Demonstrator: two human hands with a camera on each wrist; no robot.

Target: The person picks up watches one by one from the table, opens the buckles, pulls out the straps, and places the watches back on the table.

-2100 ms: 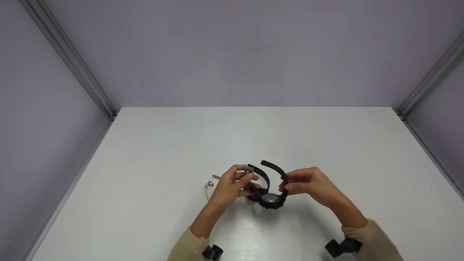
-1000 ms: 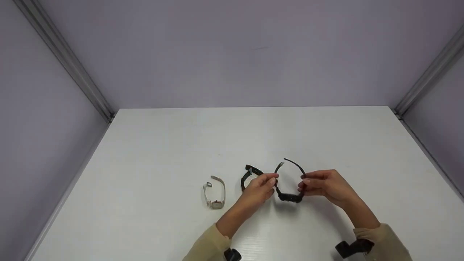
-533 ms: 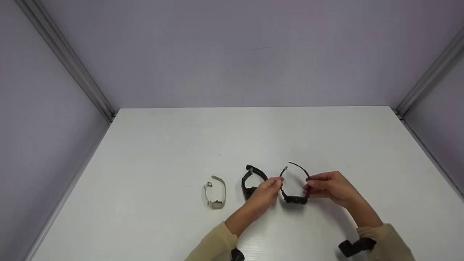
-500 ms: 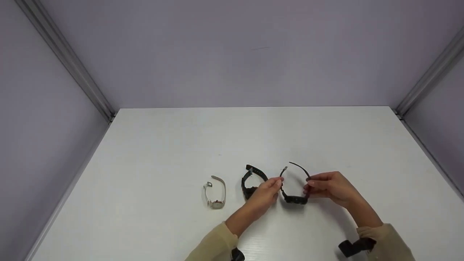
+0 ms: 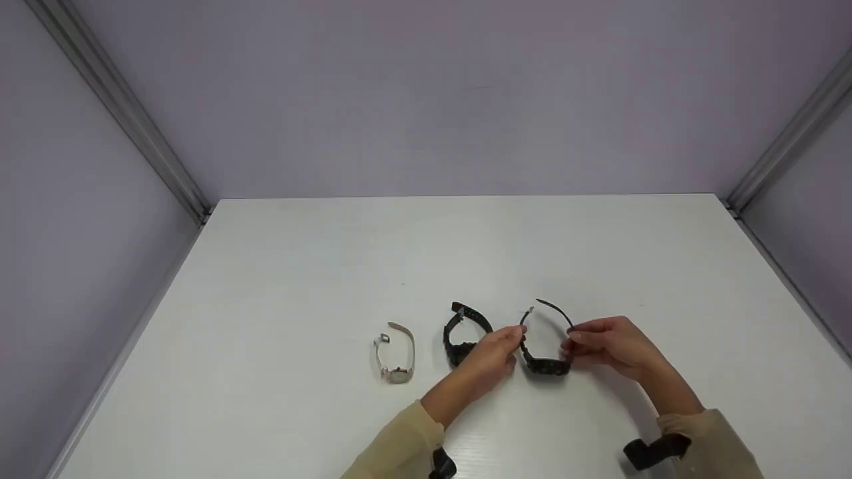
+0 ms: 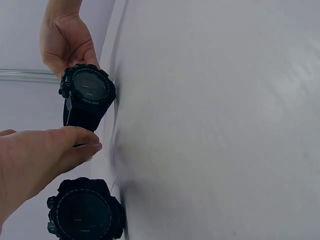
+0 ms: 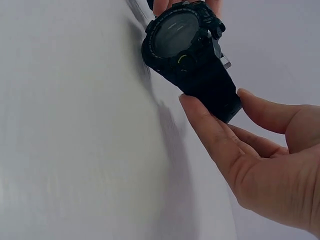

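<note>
The black watch (image 5: 544, 364) rests with its case on the white table (image 5: 299, 266), rightmost in a row after the silver watch (image 5: 397, 359) and a second black watch (image 5: 459, 339). Our left hand (image 5: 496, 349) pinches its buckle strap; our right hand (image 5: 609, 342) pinches the other strap. We should keep both grips light and level, seat the case flat and clear of its neighbour.

A silver watch (image 5: 395, 352) beside a second black watch (image 5: 461, 334) on the white table (image 5: 319, 266)

Both arms wear beige long sleeves (image 5: 399, 442), each wrist carrying a black strapped camera mount (image 5: 649, 451).
</note>
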